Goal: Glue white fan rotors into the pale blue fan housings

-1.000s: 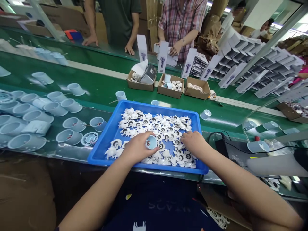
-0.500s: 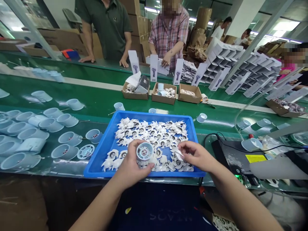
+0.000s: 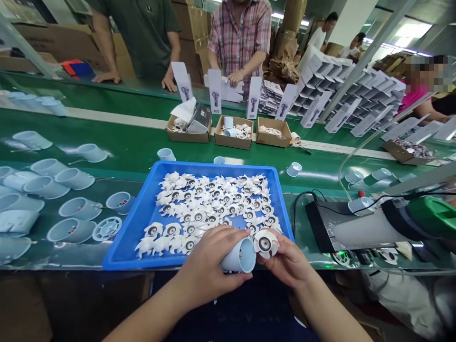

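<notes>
My left hand (image 3: 213, 263) is wrapped round a light blue cup-shaped fan housing (image 3: 239, 257), its open mouth turned to the right. Small reddish parts show inside it. Right beside that mouth, my right hand (image 3: 290, 261) grips a white fan impeller (image 3: 265, 243) by its edge, with the dark ring of its hub facing me. Whether the impeller touches the housing's rim I cannot tell. Both hands are over the front edge of a blue tray (image 3: 123, 232), which holds many white impellers (image 3: 198, 216) lying hub up.
Many light blue housings (image 3: 76, 209) lie to the left, near a loose round grille (image 3: 107, 229). Small cardboard boxes (image 3: 234, 140) stand behind the tray. At right are a black device (image 3: 318, 228), cables and a green-ended cylinder (image 3: 431, 216). Two people (image 3: 240, 42) stand across the bench.
My left hand has tipped the housing from facing up towards me to facing right. My right hand has lifted the impeller from above the tray and brought it to the housing's mouth.
</notes>
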`<state>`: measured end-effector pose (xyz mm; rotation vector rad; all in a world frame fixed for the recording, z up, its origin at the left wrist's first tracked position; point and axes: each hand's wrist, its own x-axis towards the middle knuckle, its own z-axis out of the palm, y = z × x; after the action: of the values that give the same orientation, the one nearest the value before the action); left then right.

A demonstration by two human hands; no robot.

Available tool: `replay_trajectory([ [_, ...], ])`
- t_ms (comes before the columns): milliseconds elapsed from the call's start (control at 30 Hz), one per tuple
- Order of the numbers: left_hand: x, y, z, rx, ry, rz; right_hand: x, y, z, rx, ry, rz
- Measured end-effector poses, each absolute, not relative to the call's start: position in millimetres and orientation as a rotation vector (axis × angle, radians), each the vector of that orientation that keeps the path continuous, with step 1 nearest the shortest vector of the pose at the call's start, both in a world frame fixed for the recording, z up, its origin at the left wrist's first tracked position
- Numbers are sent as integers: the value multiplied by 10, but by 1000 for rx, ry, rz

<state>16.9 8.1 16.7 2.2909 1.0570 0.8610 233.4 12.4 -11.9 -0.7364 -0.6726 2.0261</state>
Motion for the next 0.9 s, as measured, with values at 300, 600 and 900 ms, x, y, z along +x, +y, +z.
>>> replay_trajectory([
  [300, 154, 89, 178, 2303, 1118, 887, 2329, 140, -89, -740, -937, 1855],
  [600, 262, 116, 82, 2378, 1065, 1214, 2187, 83, 438, -1077, -2224, 570],
  [900, 176, 170, -86, 2393, 1101, 1223, 2165, 157, 436, -1129, -2190, 693],
])
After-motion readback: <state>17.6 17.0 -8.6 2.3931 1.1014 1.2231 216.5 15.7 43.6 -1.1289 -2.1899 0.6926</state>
